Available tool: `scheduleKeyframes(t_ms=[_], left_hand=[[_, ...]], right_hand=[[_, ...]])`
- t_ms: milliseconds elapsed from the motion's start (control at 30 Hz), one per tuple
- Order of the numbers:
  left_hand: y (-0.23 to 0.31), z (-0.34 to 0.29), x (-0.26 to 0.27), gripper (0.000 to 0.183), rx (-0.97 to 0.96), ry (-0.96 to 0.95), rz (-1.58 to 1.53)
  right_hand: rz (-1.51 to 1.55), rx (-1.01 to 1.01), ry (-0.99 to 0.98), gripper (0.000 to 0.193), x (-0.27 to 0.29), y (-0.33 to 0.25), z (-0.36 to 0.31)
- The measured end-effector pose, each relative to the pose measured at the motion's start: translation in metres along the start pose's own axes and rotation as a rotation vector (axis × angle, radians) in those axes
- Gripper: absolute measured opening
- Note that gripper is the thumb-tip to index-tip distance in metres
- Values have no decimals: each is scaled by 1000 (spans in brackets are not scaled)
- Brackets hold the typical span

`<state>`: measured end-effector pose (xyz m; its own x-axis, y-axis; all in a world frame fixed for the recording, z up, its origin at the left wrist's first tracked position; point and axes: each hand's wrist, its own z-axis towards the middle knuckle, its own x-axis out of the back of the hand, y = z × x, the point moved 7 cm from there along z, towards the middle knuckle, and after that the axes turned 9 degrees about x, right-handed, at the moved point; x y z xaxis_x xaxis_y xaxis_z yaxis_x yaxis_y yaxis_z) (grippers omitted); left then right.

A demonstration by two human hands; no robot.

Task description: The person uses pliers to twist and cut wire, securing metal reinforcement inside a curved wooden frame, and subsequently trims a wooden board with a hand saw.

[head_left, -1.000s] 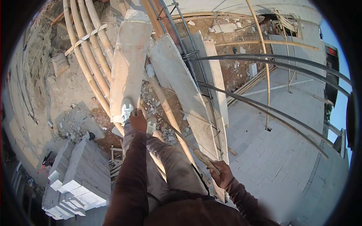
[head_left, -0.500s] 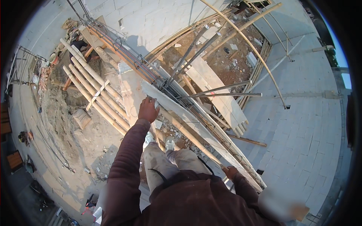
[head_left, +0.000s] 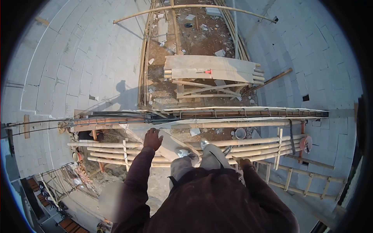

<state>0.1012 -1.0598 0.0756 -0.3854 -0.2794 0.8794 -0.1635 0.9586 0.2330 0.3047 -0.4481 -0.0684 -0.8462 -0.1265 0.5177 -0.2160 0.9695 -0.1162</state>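
Observation:
My left hand point(head_left: 153, 140) reaches forward over a wide pale board point(head_left: 173, 143), palm down and fingers a little apart. Nothing shows in its grasp, and whether it touches the board is hard to tell. My right hand point(head_left: 244, 163) is closed low at my right side, beside bamboo poles point(head_left: 256, 148). A small tan end pokes out from it; what it belongs to is unclear. Just beyond my left hand runs a long, narrow beam form point(head_left: 248, 113), with steel bars point(head_left: 272, 112) inside. My shoes stand among the poles and boards.
Beyond the form is a plank platform point(head_left: 217, 68) bearing a red-handled tool point(head_left: 208, 72). A bucket point(head_left: 240, 133) sits right of my feet, and a pink bucket point(head_left: 305, 143) farther right. A ladder point(head_left: 299, 180) lies at lower right. Block walls point(head_left: 311, 50) flank the littered ground.
My view has swung round, so the beam form now lies crosswise ahead instead of slanting. My left hand no longer appears at the form's edge; my right hand remains low and closed.

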Motion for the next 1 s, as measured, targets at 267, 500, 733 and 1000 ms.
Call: scheduleKeyframes(t_ms=[267, 500, 733, 1000], left_hand=[[20, 56, -20, 64, -41, 78, 154], [20, 83, -64, 71, -10, 54, 260], [7, 89, -59, 63, 106, 155, 268], [-12, 98, -71, 70, -30, 365, 248]], right_hand=[[435, -391, -40, 32, -113, -57, -6], [1108, -915, 108, 46, -128, -39, -42], [1128, -1009, 352, 40, -172, 21, 6], [899, -1175, 651, 39, -240, 56, 84]])
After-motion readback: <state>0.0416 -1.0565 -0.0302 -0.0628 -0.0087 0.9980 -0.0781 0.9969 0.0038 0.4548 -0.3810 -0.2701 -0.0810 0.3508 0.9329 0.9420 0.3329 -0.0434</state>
